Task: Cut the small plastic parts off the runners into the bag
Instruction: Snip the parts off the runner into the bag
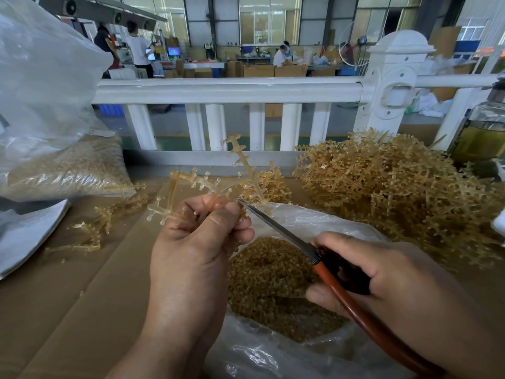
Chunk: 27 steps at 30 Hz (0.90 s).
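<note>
Mid-task view. The left hand (196, 242) gripped a runner (207, 184) between thumb and curled fingers, above the open bag (273, 359). The right hand (382, 272) was closed round the handles of the scissors (276, 224), whose tip lay against the runner just beside the left fingertips. Some of the held runner's branches carried small parts at their ends, so its trimming appeared unfinished. A deep layer of cut parts (273, 283) filled the bag's bottom, and a second bag (68, 170) at far left looked full of similar material, which suggests much work done. A few runners (93, 233) on the cardboard (82, 296) at left were probably already stripped. The large pile (396, 192) at right, apparently uncut, indicated that a considerable share awaited cutting.
</note>
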### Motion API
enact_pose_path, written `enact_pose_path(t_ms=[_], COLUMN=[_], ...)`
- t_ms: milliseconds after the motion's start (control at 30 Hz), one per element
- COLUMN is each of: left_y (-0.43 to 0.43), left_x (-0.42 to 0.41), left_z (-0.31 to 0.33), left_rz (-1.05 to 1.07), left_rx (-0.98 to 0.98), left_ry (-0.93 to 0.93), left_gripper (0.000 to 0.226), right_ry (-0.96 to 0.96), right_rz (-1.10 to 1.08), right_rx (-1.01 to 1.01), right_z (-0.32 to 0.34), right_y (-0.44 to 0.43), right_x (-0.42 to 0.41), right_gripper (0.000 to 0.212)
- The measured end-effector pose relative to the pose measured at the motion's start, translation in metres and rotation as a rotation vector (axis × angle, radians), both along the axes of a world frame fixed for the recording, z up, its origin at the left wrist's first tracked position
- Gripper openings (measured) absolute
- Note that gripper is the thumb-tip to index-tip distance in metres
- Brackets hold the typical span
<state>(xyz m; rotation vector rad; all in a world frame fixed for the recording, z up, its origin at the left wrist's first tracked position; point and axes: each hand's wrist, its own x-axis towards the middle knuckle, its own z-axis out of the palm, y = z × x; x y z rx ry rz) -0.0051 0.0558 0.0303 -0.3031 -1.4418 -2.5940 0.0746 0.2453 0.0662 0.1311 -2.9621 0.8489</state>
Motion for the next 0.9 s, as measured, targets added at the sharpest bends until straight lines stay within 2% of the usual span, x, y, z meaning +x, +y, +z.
enact_pose_path(t_ms=[567, 700, 900], left_y=[-0.0005, -0.0019, -0.0023], left_x=[-0.0021, -0.0029, -0.0023], left_z=[0.0016, -0.0001, -0.0007], left_rz=[-0.073, -0.095, -0.104], left_rx=[0.057, 0.083, 0.05], left_ry=[-0.017, -0.031, -0.007], left_gripper=[0.017, 0.006, 0.018], right_ry=[-0.006, -0.008, 0.005], right_rz=[0.008, 0.004, 0.013], right_rx=[0.003, -0.013, -0.023], right_z=[-0.0023, -0.0021, -0.0039], right_y=[0.0007, -0.0011, -0.0016], right_x=[-0.0024, -0.004, -0.0046], right_gripper=[0.065, 0.053, 0.06])
